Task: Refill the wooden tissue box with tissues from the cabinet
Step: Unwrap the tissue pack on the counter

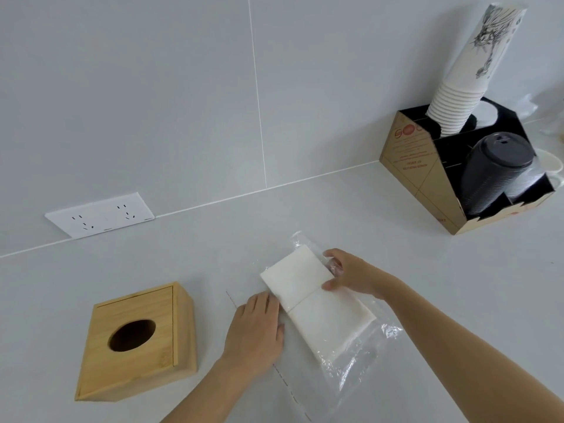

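The wooden tissue box (134,343) stands on the white counter at the lower left, its lid with a dark oval hole facing up. To its right lies a white stack of tissues (311,297) on and partly inside a clear plastic wrapper (354,361). My left hand (256,328) rests flat against the stack's left edge, pressing on the wrapper. My right hand (348,274) grips the stack's right side, fingers curled over its edge and some crumpled wrapper.
A cardboard organiser (427,166) at the back right holds a tilted stack of paper cups (470,74) and black lids (494,169). A white double socket (100,215) sits on the wall at the left. A white mug (552,166) stands behind the organiser.
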